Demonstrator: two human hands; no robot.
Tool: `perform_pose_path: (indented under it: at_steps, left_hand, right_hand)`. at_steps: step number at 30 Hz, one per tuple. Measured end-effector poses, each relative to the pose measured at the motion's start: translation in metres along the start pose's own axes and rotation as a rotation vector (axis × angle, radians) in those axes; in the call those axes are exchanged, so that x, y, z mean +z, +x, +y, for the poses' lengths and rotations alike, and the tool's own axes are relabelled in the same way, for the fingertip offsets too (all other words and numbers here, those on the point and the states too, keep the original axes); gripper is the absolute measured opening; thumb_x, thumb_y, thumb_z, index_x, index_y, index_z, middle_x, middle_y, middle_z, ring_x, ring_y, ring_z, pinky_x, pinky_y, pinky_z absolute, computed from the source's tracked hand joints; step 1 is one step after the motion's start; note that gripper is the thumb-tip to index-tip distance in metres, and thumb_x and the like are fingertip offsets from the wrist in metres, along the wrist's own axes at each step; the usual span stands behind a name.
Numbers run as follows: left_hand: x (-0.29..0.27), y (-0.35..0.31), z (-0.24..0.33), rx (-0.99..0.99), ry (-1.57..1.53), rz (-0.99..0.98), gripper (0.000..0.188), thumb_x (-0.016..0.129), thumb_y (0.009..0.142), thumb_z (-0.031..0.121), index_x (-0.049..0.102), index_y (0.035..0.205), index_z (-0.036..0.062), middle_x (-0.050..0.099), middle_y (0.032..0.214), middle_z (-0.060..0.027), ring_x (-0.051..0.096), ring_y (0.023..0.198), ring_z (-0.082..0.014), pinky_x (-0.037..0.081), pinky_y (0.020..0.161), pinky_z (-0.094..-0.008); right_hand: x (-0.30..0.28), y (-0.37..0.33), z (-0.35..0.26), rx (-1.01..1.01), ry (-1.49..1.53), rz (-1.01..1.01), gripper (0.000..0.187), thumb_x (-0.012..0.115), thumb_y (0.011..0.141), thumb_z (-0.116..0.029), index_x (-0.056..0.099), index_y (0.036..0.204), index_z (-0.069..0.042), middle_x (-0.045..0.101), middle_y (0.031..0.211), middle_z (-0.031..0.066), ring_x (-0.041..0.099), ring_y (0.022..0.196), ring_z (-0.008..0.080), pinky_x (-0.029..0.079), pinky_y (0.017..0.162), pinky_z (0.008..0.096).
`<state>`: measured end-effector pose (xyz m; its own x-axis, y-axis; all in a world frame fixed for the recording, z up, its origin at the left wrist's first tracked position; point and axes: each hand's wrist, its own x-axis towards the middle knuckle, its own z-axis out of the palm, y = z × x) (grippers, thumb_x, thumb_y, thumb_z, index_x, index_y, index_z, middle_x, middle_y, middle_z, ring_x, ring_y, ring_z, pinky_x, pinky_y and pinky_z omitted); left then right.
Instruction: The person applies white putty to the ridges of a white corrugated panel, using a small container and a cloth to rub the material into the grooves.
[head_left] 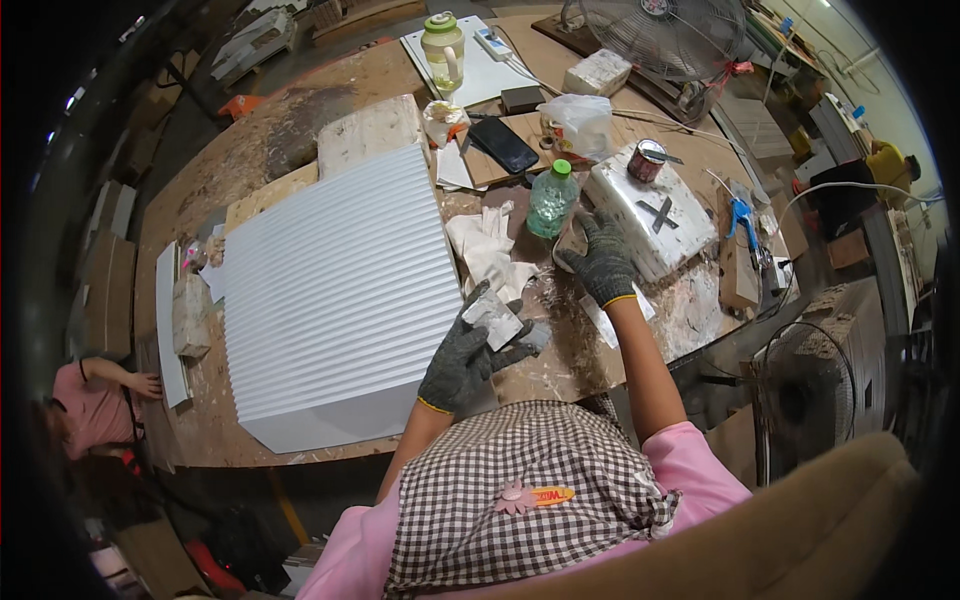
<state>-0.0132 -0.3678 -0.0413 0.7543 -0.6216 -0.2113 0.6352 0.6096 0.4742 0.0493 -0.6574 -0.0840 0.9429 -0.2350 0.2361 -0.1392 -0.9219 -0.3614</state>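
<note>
My left hand (462,358) has its gloved fingers (478,300) curled around a small grey block (494,320), pinched between thumb and forefingers and held just above the tabletop (560,365) near its front edge. The block's long axis runs slantwise, from near-right up toward far-left, and its pale face is turned up toward me. My right hand (603,262) is farther in and to the right, fingers (590,228) spread narrow and pressed against the near-left corner of a white can (655,215) lying on its side; I can't tell whether they grip anything or merely rest there, as a small rounded edge beneath the palm is half hidden. So the block is in the left hand and the can lies up and right of it, nearer the right hand. Just beyond the right fingers stands a green-capped bottle (550,198), touching or nearly touching the can's left end. A small tin (646,160) sits on top of the can. Between the two hands lies a crumpled white rag (490,250). Left of my left hand, a big ribbed white panel (335,290) covers the middle of the tabletop, its ribs running left to right.
</note>
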Motion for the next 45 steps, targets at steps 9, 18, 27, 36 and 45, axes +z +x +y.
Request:
perform_pose_path:
  at_steps: [9,18,27,36,45]
  left_hand:
    - [-0.027,-0.01,0.02,0.236,0.327,0.116,0.1,0.078,0.081,0.012,0.017,0.159,0.0189,0.05,0.145,-0.015,0.056,0.124,-0.0293,0.054,0.098,-0.0408]
    - [-0.029,-0.003,0.059,0.228,1.1,0.202,0.077,0.058,0.092,-0.004,0.023,0.159,0.0126,0.035,0.159,-0.0112,0.06,0.116,-0.0221,0.05,0.096,-0.0305]
    - [-0.02,0.026,0.066,0.447,1.668,-0.004,0.074,0.061,0.089,0.003,0.03,0.156,0.0091,0.047,0.146,-0.0158,0.052,0.126,-0.0327,0.041,0.11,-0.0357]
    - [0.009,0.069,-0.01,0.548,1.995,-0.43,0.073,0.066,0.079,0.005,0.04,0.147,0.0008,0.05,0.142,-0.0214,0.05,0.129,-0.0356,0.038,0.114,-0.045]
    - [0.047,0.1,-0.05,0.685,2.24,-0.555,0.072,0.06,0.089,0.026,0.034,0.152,0.0038,0.04,0.149,-0.0247,0.039,0.14,-0.0383,0.032,0.116,-0.0488]
  right_hand:
    - [-0.027,0.011,-0.004,0.018,0.284,0.071,0.055,0.076,0.072,-0.021,0.06,0.123,-0.008,0.055,0.118,0.0207,0.055,0.11,0.0401,0.045,0.1,0.0461]
    - [-0.067,-0.034,-0.049,-0.205,0.385,0.088,0.054,0.075,0.073,-0.014,0.062,0.125,-0.012,0.059,0.121,0.0151,0.058,0.111,0.0344,0.048,0.098,0.0437]
    - [-0.002,-0.055,-0.069,-0.25,0.34,-0.055,0.062,0.078,0.077,-0.037,0.059,0.13,-0.012,0.056,0.126,0.0211,0.054,0.115,0.0386,0.044,0.099,0.0485]
    - [-0.086,-0.086,-0.026,0.076,1.089,-0.672,0.084,0.088,0.074,-0.015,0.045,0.146,-0.007,0.055,0.137,0.0077,0.056,0.119,0.0202,0.051,0.098,0.0365]
    - [-0.049,-0.135,0.035,0.262,0.646,-0.13,0.067,0.081,0.08,-0.022,0.054,0.137,-0.002,0.062,0.129,0.0164,0.059,0.119,0.0273,0.049,0.098,0.0398]
